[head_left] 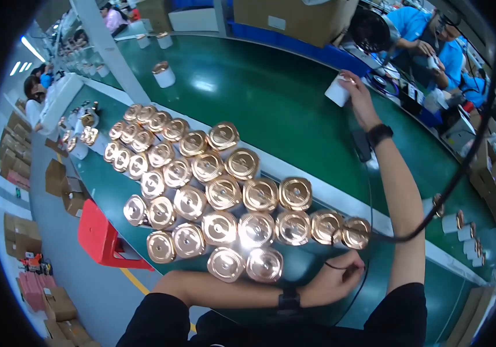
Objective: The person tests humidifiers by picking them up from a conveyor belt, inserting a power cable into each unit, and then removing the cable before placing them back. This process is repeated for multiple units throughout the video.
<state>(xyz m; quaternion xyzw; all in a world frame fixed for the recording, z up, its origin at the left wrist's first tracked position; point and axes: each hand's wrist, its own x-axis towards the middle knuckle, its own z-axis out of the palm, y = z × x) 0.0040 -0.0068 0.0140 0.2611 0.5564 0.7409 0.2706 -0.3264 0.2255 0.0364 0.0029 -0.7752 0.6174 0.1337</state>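
My right hand (359, 98) is stretched out over the green conveyor belt (248, 87) at the far right. Its fingers are closed around a white cylinder with a copper-coloured top (337, 92), which is tilted. My left hand (336, 281) is low over the near bench, with its fingers curled in beside a thin black cable (366, 272); what they hold, if anything, is hidden. Just beyond the left hand, many similar copper-topped cylinders (223, 192) stand close together in rows, their shiny round-cornered tops facing up.
Another white cylinder (164, 75) stands on the belt at the far left, and several more (466, 232) at the right. A thick black cable (462, 173) hangs across my right arm's side. A red stool (98, 234) is at the left. People in blue (412, 26) work across the belt.
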